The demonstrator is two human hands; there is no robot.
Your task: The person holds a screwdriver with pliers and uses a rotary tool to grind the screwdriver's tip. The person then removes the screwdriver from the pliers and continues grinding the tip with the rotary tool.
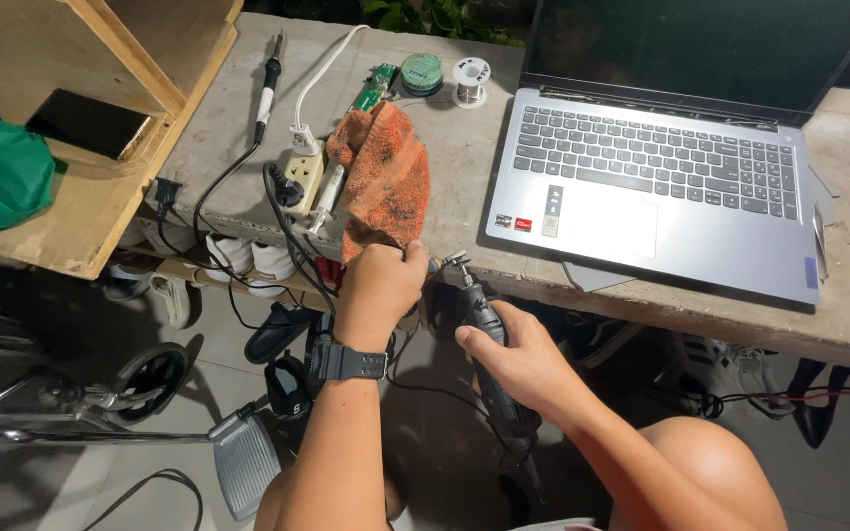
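My left hand [378,285] is closed in a fist at the near edge of the bench [464,167], just under the orange rag [386,177]; what it grips I cannot tell, as the fingers curl away from me. My right hand [523,364] is clamped round the black rotary tool [489,344], which points up and away, its metal tip [453,262] right beside the left fist at the bench edge. The rag lies draped over a white power strip [305,177], with a soldering iron [268,84] behind it. A small green circuit board [374,88] and two solder reels [445,77] sit further back. An open grey laptop [661,187] takes up the bench to the right.
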